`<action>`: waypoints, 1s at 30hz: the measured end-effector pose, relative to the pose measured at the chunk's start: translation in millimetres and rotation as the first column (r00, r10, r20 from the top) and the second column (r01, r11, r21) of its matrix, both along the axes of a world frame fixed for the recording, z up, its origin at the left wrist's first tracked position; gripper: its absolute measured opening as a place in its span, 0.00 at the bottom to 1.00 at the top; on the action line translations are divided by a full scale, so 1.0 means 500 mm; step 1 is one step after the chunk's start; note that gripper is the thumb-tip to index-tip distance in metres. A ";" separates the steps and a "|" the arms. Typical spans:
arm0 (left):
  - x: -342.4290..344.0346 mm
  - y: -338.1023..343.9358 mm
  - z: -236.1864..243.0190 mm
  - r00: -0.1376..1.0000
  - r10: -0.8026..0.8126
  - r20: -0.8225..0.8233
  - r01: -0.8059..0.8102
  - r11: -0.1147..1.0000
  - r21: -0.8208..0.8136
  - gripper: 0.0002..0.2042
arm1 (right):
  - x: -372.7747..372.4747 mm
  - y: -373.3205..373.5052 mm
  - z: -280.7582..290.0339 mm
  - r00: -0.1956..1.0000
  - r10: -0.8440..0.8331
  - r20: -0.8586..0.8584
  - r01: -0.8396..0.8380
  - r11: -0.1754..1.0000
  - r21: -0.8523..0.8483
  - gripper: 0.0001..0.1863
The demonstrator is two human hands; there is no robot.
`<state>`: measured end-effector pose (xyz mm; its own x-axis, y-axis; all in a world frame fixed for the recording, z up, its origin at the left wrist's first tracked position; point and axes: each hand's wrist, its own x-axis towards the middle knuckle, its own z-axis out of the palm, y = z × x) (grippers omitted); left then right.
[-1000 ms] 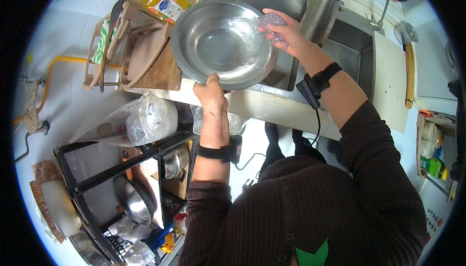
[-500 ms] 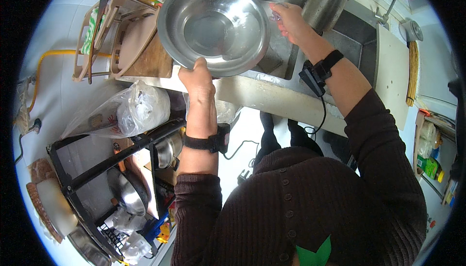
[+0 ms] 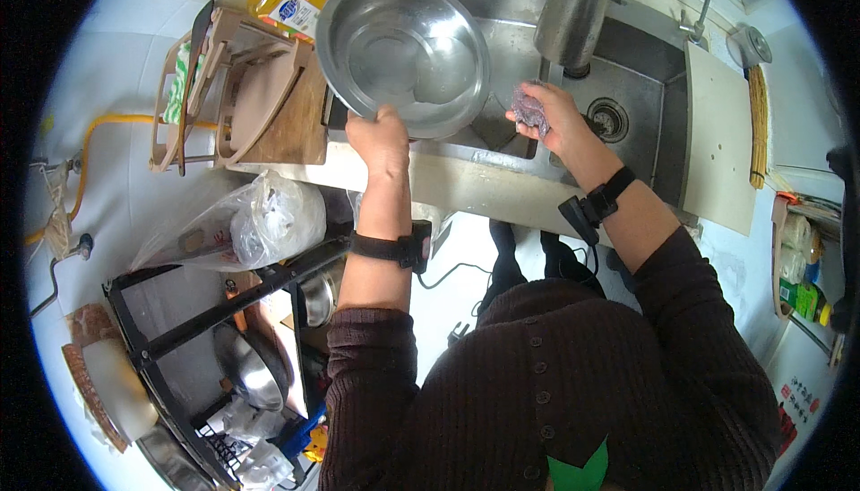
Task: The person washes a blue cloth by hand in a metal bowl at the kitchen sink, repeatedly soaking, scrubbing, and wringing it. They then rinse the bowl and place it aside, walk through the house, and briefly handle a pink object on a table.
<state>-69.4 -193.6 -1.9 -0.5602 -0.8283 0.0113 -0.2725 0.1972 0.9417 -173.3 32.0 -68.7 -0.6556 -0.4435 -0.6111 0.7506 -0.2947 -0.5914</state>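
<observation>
A wide stainless steel basin (image 3: 381, 56) is held tilted over the left part of the sink, with a little water pooled inside it. My left hand (image 3: 380, 143) is closed on its near rim, thumb on top and fingers underneath. In my right hand (image 3: 560, 119) is a greyish-purple mesh scouring pad (image 3: 531, 112), gripped between thumb and fingers. That hand is just right of the basin, apart from it, above the divider between the two sink bowls.
The steel sink (image 3: 623, 74) has a drain (image 3: 608, 120) in its right bowl. A large metal cylinder (image 3: 571, 21) stands behind my right hand. At left are a yellow detergent bottle (image 3: 285, 0), a board rack (image 3: 260, 101), a plastic bag (image 3: 282, 218) and a black shelf (image 3: 202, 325).
My right hand has come nearer to me with the scouring pad, away from the basin's far right side. The basin has tipped somewhat, still in my left hand. The whole view has shifted slightly.
</observation>
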 end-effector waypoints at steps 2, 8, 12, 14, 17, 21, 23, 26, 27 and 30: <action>-0.005 0.004 0.009 0.998 -0.068 -0.005 0.065 0.972 -0.228 0.18 | -0.003 0.010 -0.004 1.000 0.004 -0.020 -0.004 1.000 0.004 0.14; 0.023 -0.004 0.069 0.955 -0.219 0.200 0.295 0.770 -0.565 0.33 | 0.001 0.016 0.005 0.999 -0.023 -0.038 0.023 1.000 0.010 0.15; 0.037 -0.014 0.110 0.965 -0.194 0.178 0.253 0.494 -0.832 0.39 | 0.003 0.011 0.016 0.998 -0.050 -0.039 0.050 0.998 0.022 0.15; 0.040 -0.025 0.134 0.962 -0.205 0.183 0.258 0.450 -0.855 0.39 | 0.003 0.009 0.021 0.998 -0.050 -0.048 0.051 0.999 0.018 0.15; 0.044 -0.033 0.165 0.962 -0.215 0.168 0.247 0.426 -0.871 0.39 | 0.004 0.006 0.030 0.997 -0.046 -0.065 0.047 0.999 0.012 0.15; 0.046 -0.039 0.200 0.964 -0.240 0.118 0.209 0.397 -0.894 0.37 | 0.008 0.001 0.049 0.995 -0.043 -0.090 0.042 0.999 -0.013 0.15; 0.047 -0.042 0.212 0.965 -0.245 0.098 0.188 0.378 -0.906 0.37 | 0.011 -0.005 0.061 0.994 -0.040 -0.102 0.038 0.999 -0.023 0.15; 0.051 -0.048 0.224 0.962 -0.260 0.080 0.174 0.363 -0.916 0.35 | 0.013 -0.021 0.074 0.992 -0.034 -0.119 0.034 0.999 -0.002 0.15; 0.052 -0.051 0.227 0.957 -0.280 0.074 0.176 0.359 -0.916 0.35 | 0.014 -0.027 0.077 0.991 -0.031 -0.128 0.034 0.999 0.021 0.15; 0.060 -0.063 0.238 0.944 -0.325 0.058 0.153 0.275 -0.949 0.34 | 0.018 -0.054 0.079 0.981 -0.036 -0.190 0.057 0.993 0.107 0.15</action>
<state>-39.2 -224.9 117.1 -0.6522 -0.0357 0.7572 0.0482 0.9949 0.0884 -164.3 5.2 -29.4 -0.7814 -0.3457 -0.5196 0.6106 -0.2509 -0.7512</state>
